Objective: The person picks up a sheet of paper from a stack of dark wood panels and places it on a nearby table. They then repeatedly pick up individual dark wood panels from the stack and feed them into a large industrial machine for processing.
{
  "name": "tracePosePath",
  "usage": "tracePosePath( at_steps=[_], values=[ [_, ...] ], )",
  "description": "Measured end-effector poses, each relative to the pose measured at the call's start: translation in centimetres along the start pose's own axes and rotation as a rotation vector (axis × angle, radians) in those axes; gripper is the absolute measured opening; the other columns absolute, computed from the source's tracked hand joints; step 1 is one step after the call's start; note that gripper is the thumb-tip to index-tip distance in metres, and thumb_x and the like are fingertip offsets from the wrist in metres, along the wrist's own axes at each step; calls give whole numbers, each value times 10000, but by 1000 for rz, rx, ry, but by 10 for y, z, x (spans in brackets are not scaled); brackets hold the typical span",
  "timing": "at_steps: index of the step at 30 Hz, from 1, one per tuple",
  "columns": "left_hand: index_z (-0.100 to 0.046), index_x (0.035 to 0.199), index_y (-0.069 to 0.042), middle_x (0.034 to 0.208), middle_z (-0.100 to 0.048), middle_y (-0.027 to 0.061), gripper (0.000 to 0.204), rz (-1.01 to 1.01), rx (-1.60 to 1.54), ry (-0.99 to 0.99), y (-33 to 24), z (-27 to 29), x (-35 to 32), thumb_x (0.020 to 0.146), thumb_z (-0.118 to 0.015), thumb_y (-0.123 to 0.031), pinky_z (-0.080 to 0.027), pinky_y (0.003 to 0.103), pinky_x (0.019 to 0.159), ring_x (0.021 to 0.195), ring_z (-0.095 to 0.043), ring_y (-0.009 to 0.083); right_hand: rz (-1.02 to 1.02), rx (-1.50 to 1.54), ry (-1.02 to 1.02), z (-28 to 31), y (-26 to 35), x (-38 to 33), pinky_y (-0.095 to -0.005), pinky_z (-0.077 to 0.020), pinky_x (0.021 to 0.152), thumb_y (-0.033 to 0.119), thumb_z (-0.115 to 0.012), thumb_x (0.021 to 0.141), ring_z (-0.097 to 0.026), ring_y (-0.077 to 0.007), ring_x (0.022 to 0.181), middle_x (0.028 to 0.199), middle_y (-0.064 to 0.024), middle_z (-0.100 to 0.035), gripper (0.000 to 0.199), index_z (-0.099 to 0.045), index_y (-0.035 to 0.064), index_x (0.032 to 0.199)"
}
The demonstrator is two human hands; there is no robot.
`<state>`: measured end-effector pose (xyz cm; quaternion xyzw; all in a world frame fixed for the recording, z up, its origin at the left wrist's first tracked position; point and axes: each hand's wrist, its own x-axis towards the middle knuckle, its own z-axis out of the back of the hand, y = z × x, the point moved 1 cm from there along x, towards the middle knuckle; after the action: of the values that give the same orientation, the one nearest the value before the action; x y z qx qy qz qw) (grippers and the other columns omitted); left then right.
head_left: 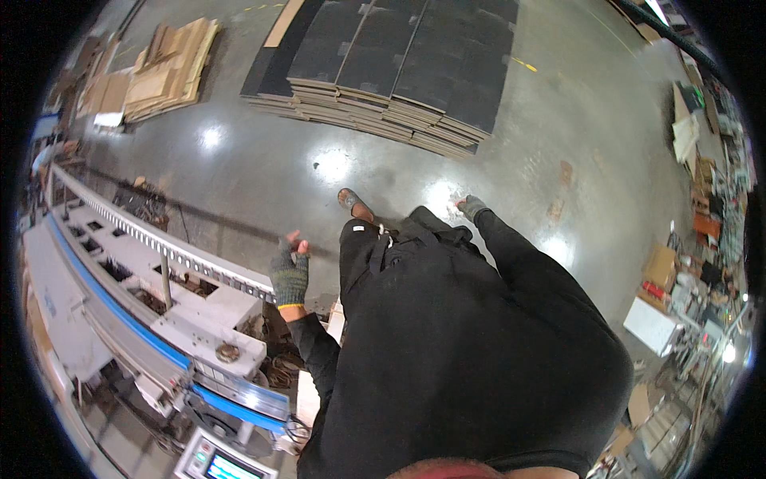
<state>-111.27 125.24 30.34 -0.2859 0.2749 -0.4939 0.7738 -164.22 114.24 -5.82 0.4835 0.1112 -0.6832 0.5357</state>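
Observation:
My left hand (pixel 290 274), in a grey-green knitted glove with bare fingertips and a yellow cuff edge, is raised beside the near end of a long toothed or roller-lined rail (pixel 171 243). Its fingertips stand apart and nothing shows in them; whether the palm's edge touches the rail I cannot tell. My right hand (pixel 472 207), in a similar grey glove, hangs away from my body over the floor. Little of its fingers shows, and no held thing is visible there. The rail belongs to a long white machine (pixel 203 327) with blue strips at my left.
A control panel with a lit screen (pixel 227 467) sits at the machine's near end. Ahead lies a low, wide stack of black-topped boards (pixel 391 68). Loose tan boards (pixel 167 68) are piled at the far left. Boxes (pixel 659 267) and clutter line the right side.

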Motion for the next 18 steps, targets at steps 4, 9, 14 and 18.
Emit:
tracePosePath(
  at_steps=[4, 9, 14, 18],
  values=[
    [-632, 1185, -57, 960, -699, 161, 369, -171, 111, 126, -5, 12, 96, 934, -667, -326, -533, 394, 771, 846, -685, 294, -106, 146, -40, -4, 16, -23, -436, -484, 913, 533, -635, 844, -617, -380, 1098, 1141, -257, -655, 599, -651, -12, 1092],
    [-629, 1209, -60, 1005, -697, 151, 381, -257, 173, 329, -6, 9, 189, 932, -662, -320, -533, 395, 799, 906, -684, 285, 8, 269, -159, 6, 59, -51, -443, -467, 942, 573, -594, 883, -602, -375, 1111, 1120, -225, -666, 613, -661, 11, 1118],
    [-616, 1217, -63, 994, -694, 143, 365, -337, 256, 385, -36, -13, 240, 920, -685, -265, -532, 381, 793, 885, -683, 268, -76, 734, -119, 33, 55, -55, -337, -516, 772, 414, -673, 900, -656, -210, 839, 970, -74, -689, 424, -655, 41, 1101],
    [-624, 1201, -67, 941, -689, 120, 335, -287, 158, 445, -75, -62, 245, 918, -692, -234, -528, 364, 781, 846, -674, 234, -142, 1112, -155, 73, 8, -2, -360, -497, 590, 400, -668, 915, -655, -198, 754, 935, -28, -674, 369, -651, 87, 1110]
  ],
)
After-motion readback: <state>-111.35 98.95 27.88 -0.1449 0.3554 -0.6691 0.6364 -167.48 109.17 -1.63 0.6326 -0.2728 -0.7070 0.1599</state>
